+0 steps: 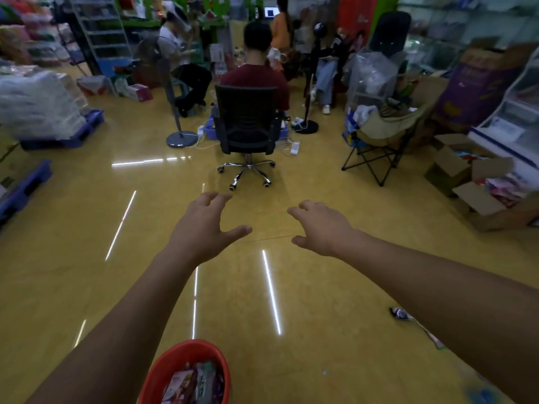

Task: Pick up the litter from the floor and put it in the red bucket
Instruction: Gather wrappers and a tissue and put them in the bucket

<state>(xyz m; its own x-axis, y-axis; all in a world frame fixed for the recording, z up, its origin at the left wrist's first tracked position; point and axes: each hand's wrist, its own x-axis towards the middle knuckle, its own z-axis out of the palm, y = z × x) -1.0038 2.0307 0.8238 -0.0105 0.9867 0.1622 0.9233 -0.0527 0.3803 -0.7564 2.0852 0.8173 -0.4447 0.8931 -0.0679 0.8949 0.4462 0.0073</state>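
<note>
Two hands reach out over the yellow floor (73,258), and neither holds anything. At the floor's left edge sit blue pallets (20,188), out of the way. The red bucket (163,365) stands at the near edge of the floor in view, just under the left forearm, with wrappers already inside it. The left hand (201,225) hangs above bare floor, fingers spread and loosely bent, thumb out to the side. The right hand (320,228) is level with it and well apart, fingers drooping and relaxed.

The nearest litter I can make out is a small crumpled wrapper (400,313) on the floor right of the bucket, just beside the right forearm. A long flat piece seems to lie next to it, mostly hidden by that arm. Something blue at the near right corner is too blurred to name.

The step in hand looks like finding the next piece. The right hand is best placed: draw it back and down toward the wrapper, pinch it at a raised crease, since flat foil on a glossy floor may slide, then carry it left across to the bucket.
</note>
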